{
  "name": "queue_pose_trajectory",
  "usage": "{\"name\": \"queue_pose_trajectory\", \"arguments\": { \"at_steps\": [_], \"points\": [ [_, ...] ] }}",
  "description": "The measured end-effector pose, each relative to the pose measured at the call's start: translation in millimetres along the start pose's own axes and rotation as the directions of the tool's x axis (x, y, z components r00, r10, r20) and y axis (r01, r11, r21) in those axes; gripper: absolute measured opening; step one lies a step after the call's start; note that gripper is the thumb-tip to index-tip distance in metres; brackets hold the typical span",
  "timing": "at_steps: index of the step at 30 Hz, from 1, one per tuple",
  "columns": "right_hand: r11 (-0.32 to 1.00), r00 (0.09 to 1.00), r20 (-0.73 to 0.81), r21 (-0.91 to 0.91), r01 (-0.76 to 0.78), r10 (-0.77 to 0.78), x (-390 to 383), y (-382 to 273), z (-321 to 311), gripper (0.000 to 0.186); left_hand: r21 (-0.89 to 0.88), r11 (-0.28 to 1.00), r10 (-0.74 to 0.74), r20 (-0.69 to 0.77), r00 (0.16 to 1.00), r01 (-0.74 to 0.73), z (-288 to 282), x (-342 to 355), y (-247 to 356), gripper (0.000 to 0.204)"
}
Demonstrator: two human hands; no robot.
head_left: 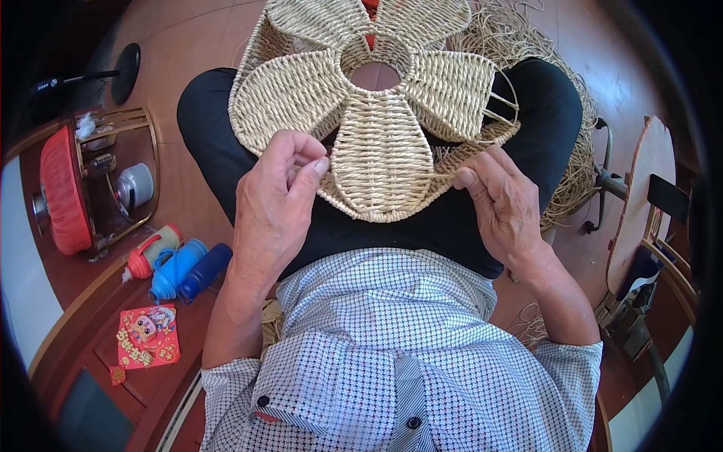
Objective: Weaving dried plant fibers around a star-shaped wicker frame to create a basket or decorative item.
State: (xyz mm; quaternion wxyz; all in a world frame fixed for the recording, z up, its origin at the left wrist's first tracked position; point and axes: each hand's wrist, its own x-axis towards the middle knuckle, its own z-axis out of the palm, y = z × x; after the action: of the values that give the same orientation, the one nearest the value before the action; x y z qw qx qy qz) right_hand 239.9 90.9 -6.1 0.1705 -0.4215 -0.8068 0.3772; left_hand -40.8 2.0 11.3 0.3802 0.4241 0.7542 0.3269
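Note:
A woven straw basket (382, 154) with broad petal-shaped panels around a round central hole rests across my lap. My left hand (277, 194) is closed at the basket's lower left edge, thumb and forefinger pinched beside the front petal. At the lower right edge, my right hand (498, 197) is also closed, its thumb and fingers pressed on the rim. What lies between the fingers of either hand is too small to make out. On the right, bare frame wire (503, 105) shows beyond the end of one petal.
A large heap of loose straw cord (568, 169) lies on the floor at the right. Several bottles, among them a dark blue one (205, 273), and a red decorated card (148, 337) are at the left. A round board (640, 203) stands far right.

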Motion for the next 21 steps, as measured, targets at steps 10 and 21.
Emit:
{"name": "queue_pose_trajectory", "arguments": {
  "at_steps": [10, 21],
  "points": [
    [0.977, 0.996, -0.016, 0.196, -0.078, 0.083, -0.6, 7.4, 1.8, 0.036, 0.209, 0.969, 0.115, 0.094, 0.989, -0.133, 4.6, -10.7, 15.3, 0.018],
    [0.515, 0.946, 0.226, 0.797, -0.317, 0.233, 10.4, 7.2, 3.3, 0.040, 0.299, 0.860, 0.346, 0.255, 0.903, -0.414, 4.0, -4.1, 16.1, 0.031]
  ]
}}
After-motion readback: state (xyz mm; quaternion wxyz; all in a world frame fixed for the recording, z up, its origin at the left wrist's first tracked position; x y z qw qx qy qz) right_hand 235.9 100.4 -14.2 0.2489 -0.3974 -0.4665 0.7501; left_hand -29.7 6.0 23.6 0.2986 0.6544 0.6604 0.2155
